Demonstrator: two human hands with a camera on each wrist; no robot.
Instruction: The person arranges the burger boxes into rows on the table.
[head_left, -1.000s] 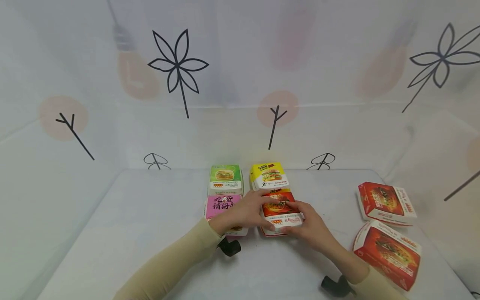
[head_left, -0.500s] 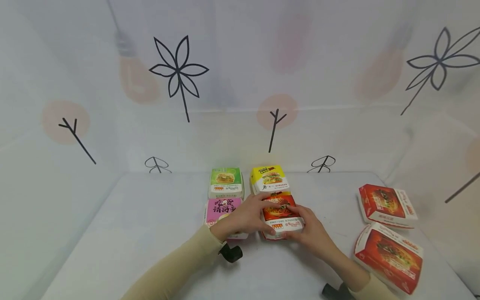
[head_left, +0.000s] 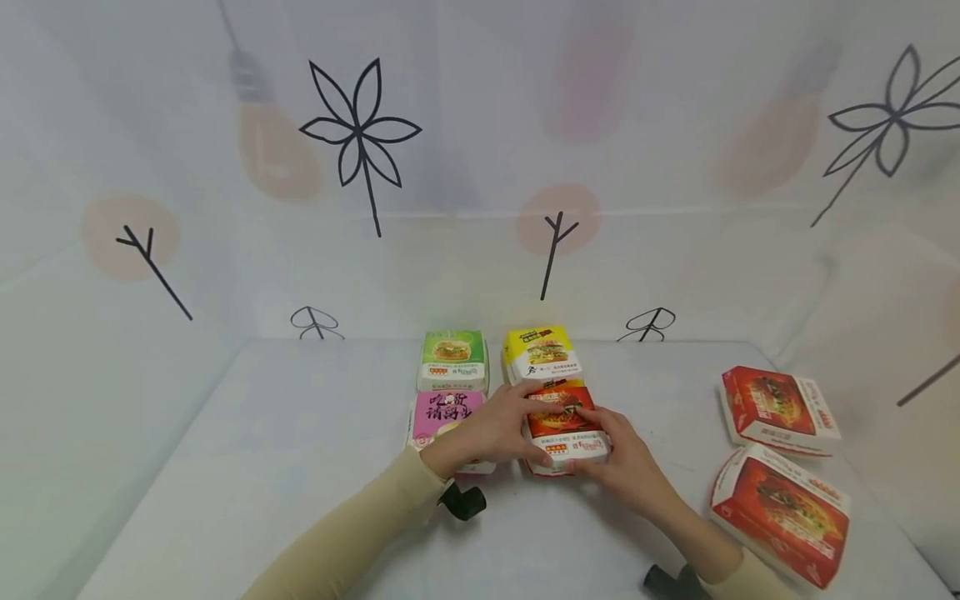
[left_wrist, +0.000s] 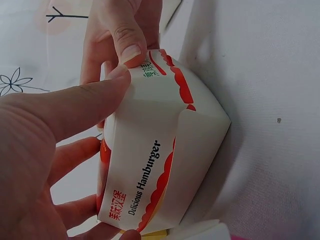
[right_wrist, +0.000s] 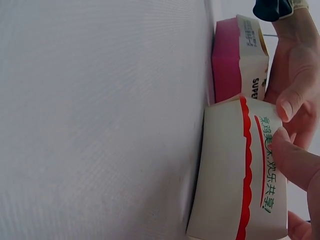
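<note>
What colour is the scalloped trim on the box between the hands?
The scalloped trim is red; the right wrist view shows it best.

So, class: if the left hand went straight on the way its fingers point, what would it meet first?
Probably the right hand, which grips the opposite side of the burger box that the left hand holds; their fingers look close, though depth is hard to judge.

Head view looks forward and down; wrist views (close, sideways) share one box point(left_wrist: 145, 125).
</note>
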